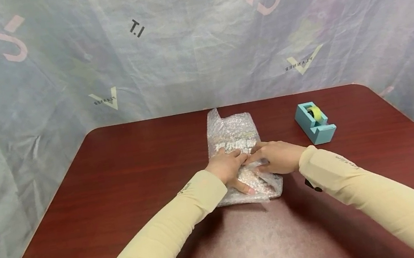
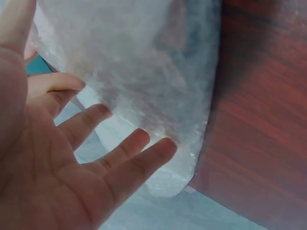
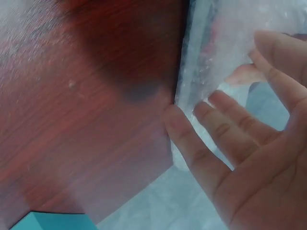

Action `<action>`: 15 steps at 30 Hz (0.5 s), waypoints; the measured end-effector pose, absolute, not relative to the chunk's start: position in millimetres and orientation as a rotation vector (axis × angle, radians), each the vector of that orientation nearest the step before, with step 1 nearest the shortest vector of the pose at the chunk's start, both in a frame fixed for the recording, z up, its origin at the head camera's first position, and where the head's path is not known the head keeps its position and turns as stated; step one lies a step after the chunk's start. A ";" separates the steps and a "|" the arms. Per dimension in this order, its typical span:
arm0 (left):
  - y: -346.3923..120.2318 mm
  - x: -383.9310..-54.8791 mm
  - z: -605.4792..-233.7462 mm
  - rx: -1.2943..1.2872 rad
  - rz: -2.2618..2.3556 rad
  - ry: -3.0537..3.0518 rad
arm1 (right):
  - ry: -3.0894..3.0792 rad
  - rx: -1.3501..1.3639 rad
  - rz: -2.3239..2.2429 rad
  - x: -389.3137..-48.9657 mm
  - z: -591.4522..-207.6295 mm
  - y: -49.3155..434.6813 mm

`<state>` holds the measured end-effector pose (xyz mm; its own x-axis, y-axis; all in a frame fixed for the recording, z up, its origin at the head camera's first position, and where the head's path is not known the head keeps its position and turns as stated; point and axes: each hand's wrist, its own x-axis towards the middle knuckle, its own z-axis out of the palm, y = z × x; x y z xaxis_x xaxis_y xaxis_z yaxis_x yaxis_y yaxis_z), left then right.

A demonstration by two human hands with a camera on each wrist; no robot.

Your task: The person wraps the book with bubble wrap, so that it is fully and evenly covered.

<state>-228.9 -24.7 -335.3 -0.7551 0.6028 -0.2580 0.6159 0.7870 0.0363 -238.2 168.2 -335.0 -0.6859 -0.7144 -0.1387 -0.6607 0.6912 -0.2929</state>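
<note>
A flat item wrapped in clear bubble wrap lies on the table, with pale printed lettering showing through the plastic. Spread across its near half, my left hand rests on the wrap with fingers and thumb extended. From the right side, my right hand touches the wrap, its fingertips close to those of the left. In the left wrist view the left fingers are straight against the bubble wrap. The right wrist view has the right fingers stretched along the wrap's edge. What is wrapped is partly hidden.
To the right on the dark red wooden table stands a teal tape dispenser with a yellow roll of tape. A pale printed cloth hangs behind and beside the table.
</note>
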 end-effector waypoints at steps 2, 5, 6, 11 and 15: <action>-25.7 -227.9 -335.2 0.952 -0.059 2.728 | 2.658 -1.085 -0.357 -241.1 -334.2 170.4; -27.0 -226.4 -335.3 0.939 -0.033 2.737 | 2.667 -1.044 -0.449 -247.6 -330.6 173.3; -27.3 -226.1 -335.2 0.928 -0.020 2.740 | 2.679 -1.028 -0.476 -250.4 -329.6 174.5; -27.4 -225.9 -334.7 0.912 -0.005 2.741 | 2.785 -0.880 -0.576 -266.3 -326.6 179.9; -25.6 -226.5 -333.0 0.938 -0.034 2.732 | 2.899 -0.616 -0.637 -280.7 -326.7 182.1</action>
